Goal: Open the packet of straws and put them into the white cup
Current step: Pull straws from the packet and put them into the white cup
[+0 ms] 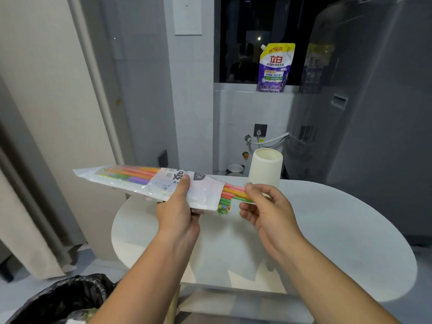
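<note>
Now my left hand [177, 213] grips the packet [140, 183] mid-frame, straws [233, 194] sticking out of its open right end; my right hand [268, 211] pinches them. Cup [265, 169] stands behind, its inside hidden.

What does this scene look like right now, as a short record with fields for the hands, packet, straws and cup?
Left: left hand grips the packet near its open end, above the table
Right: right hand pinches the straws sticking out of the packet
Packet: open at one end, most straws inside
Cup: white cup upright on the table beyond the right hand; inside not visible
Background: detergent pouch on the window ledge
</note>
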Demonstrator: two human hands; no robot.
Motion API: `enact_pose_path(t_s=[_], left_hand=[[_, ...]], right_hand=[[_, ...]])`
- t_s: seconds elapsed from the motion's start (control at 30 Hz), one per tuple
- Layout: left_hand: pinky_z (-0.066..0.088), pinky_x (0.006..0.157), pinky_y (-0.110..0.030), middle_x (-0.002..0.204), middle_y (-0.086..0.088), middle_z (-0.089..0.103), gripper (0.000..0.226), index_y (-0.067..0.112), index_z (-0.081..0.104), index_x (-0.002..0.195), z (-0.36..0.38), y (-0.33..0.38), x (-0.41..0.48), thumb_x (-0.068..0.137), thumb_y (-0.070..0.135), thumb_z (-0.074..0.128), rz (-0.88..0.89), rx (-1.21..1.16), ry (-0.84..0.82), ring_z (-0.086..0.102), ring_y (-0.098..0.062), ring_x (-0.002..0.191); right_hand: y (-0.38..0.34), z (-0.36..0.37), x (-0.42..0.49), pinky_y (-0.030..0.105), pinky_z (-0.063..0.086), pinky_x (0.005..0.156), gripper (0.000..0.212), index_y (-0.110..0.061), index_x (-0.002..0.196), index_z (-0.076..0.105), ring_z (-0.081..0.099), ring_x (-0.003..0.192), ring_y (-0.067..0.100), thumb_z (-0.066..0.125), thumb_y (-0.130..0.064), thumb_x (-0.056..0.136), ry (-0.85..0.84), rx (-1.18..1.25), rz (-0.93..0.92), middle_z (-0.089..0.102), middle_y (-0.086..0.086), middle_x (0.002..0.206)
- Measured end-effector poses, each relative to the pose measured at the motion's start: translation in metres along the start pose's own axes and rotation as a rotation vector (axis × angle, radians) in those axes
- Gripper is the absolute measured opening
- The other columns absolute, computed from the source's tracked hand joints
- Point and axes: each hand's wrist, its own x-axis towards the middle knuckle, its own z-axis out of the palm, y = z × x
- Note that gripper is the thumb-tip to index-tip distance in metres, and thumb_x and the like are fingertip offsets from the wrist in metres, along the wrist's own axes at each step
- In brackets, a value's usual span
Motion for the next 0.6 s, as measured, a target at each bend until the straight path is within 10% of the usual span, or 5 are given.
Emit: enact_pose_path(t_s=[0.6], left_hand=[[0.054,0.045,-0.021,0.123,-0.005,0.077,0.042,0.015,0.060,0.135,0.002,-0.005,0.000,0.095,0.012,0.072,-0.123,-0.088,0.064,0.075,-0.017,0.084]], right_hand=[[0.003,0.003,-0.002,0.023,0.045,0.051,0.033,-0.009,0.106,0.066,0.048,0.058,0.011,0.075,-0.031,0.084,-0.025,0.189,-0.051,0.053,0.001,0.068]])
